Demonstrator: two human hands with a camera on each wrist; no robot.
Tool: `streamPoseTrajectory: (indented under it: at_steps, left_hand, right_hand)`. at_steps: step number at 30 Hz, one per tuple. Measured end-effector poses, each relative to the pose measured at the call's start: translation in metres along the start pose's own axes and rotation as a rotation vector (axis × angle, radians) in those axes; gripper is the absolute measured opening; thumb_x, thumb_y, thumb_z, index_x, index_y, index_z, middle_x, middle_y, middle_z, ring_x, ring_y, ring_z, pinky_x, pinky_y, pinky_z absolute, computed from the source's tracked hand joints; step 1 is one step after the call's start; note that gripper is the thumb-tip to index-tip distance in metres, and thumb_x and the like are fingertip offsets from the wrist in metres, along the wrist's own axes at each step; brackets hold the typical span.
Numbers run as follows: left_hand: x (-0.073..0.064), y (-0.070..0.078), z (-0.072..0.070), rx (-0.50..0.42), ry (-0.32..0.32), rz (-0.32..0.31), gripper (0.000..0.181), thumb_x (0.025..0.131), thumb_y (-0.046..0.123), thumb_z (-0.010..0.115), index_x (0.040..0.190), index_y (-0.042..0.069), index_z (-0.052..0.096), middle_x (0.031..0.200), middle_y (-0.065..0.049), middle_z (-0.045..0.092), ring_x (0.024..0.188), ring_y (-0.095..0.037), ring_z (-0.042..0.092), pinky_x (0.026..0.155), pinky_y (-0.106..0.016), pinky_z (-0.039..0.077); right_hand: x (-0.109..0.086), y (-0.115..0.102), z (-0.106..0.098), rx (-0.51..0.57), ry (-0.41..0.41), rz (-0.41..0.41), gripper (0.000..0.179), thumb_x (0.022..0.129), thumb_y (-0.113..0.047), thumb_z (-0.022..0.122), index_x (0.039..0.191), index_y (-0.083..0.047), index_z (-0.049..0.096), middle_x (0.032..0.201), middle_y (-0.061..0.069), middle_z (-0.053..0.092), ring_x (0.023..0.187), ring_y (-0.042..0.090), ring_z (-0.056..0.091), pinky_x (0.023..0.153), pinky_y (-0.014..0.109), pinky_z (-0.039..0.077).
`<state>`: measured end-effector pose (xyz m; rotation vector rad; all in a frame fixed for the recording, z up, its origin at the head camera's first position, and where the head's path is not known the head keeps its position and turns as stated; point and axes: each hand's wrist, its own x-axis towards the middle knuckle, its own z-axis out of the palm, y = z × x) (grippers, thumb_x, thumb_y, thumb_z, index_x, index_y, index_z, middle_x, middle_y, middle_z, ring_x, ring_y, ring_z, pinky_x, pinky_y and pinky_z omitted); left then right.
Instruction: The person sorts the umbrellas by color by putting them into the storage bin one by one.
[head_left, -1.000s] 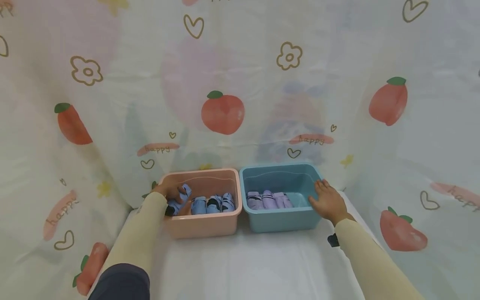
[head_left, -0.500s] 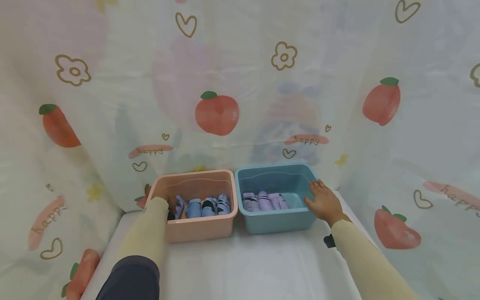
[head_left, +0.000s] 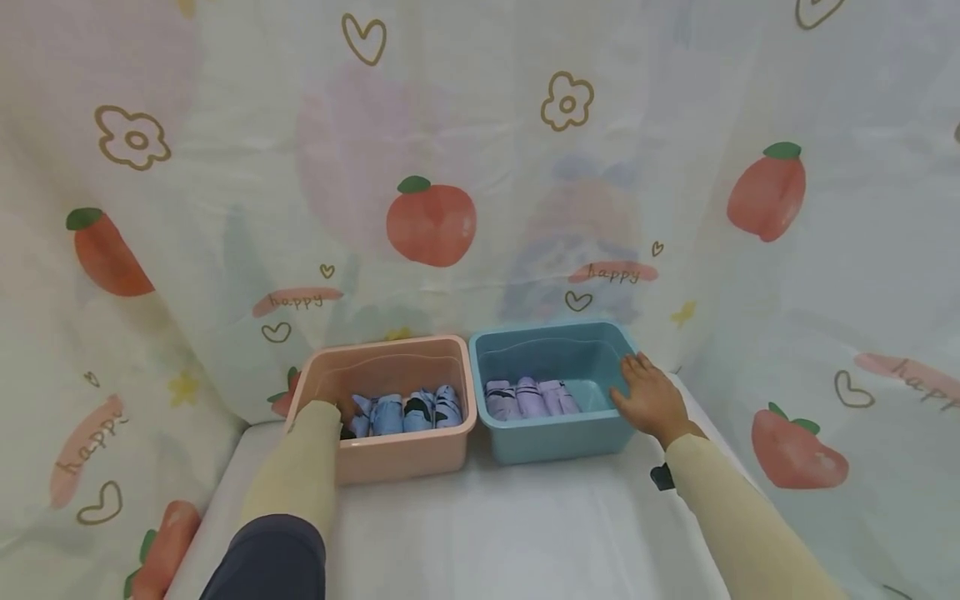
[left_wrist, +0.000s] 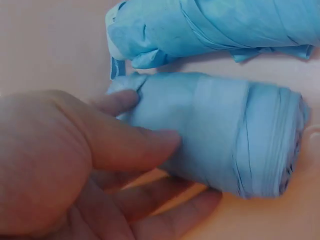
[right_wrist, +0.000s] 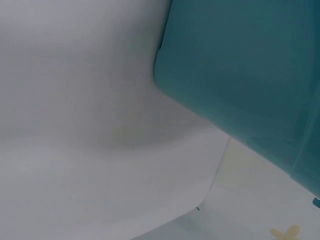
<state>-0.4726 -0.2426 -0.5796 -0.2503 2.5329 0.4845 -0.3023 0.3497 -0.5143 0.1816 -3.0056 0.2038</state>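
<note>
My left hand (head_left: 341,400) reaches into the left end of the pink bin (head_left: 405,460). In the left wrist view, its thumb and fingers hold a rolled-up blue fabric bundle (left_wrist: 215,130) low in the bin, thumb across one side and fingers along the other. Another blue roll (left_wrist: 215,27) lies beside it, apart. Several blue rolls stand in a row there, including one with a dark patch (head_left: 417,414). My right hand (head_left: 654,402) rests with extended fingers on the right rim of the teal bin (head_left: 562,440); its wrist view shows only the bin's outside (right_wrist: 240,65) and the white surface.
Three lilac rolls (head_left: 531,400) lie in the left part of the teal bin, beside bare bin floor. Both bins stand side by side on a white-covered table (head_left: 480,533). A fruit-printed curtain (head_left: 487,150) hangs behind and at both sides.
My left hand has gone lower into the pink bin, and the blue bundle's raised loose strip has come down with it. The right hand stays on the teal rim. The head view has shifted slightly.
</note>
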Motion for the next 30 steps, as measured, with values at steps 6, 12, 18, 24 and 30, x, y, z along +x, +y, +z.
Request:
streamPoseTrajectory:
  at_steps: [6,12,18,24,30]
  left_hand:
    - [-0.065,0.019,-0.008,-0.091,-0.064,0.053,0.064,0.054,0.005,0.09,0.114,0.001,0.066,0.123,-0.013,0.051,0.103,-0.03,0.048,0.072,-0.036,0.048]
    - [-0.087,0.019,-0.001,-0.143,0.004,0.051,0.103,0.04,0.015,0.099,0.133,0.003,0.056,0.137,-0.01,0.043,0.116,-0.027,0.041,0.101,-0.043,0.038]
    - [-0.052,0.008,0.007,-0.213,-0.15,0.08,0.107,0.038,0.017,0.099,0.136,0.014,0.059,0.145,-0.005,0.045,0.123,-0.024,0.043,0.103,-0.046,0.037]
    - [0.009,-0.008,0.015,-0.184,-0.176,0.127,0.101,0.024,0.022,0.1,0.12,0.013,0.07,0.13,-0.003,0.059,0.114,-0.025,0.052,0.095,-0.047,0.045]
    - [-0.043,0.029,-0.014,0.056,-0.24,0.241,0.076,0.073,0.03,0.086,0.136,0.004,0.052,0.125,-0.011,0.054,0.103,-0.028,0.056,0.078,-0.038,0.05]
  right_hand:
    - [-0.003,-0.004,-0.001,0.014,-0.008,0.021,0.068,0.098,-0.037,0.045,0.144,0.013,0.034,0.15,0.028,0.032,0.142,0.043,0.019,0.113,0.054,0.018]
    - [-0.003,-0.008,0.001,0.02,0.003,-0.01,0.068,0.097,-0.036,0.044,0.143,0.013,0.036,0.149,0.029,0.033,0.141,0.044,0.02,0.113,0.053,0.018]
    - [-0.001,-0.009,-0.001,0.008,-0.005,-0.008,0.067,0.097,-0.035,0.046,0.143,0.013,0.035,0.149,0.029,0.033,0.141,0.044,0.02,0.113,0.053,0.018]
    - [-0.002,-0.009,-0.002,-0.002,-0.027,0.0,0.068,0.098,-0.036,0.044,0.144,0.013,0.034,0.15,0.029,0.031,0.141,0.044,0.019,0.113,0.053,0.018]
    - [-0.003,-0.003,0.0,0.005,-0.02,-0.011,0.068,0.098,-0.035,0.045,0.143,0.015,0.034,0.149,0.031,0.031,0.141,0.046,0.019,0.112,0.054,0.018]
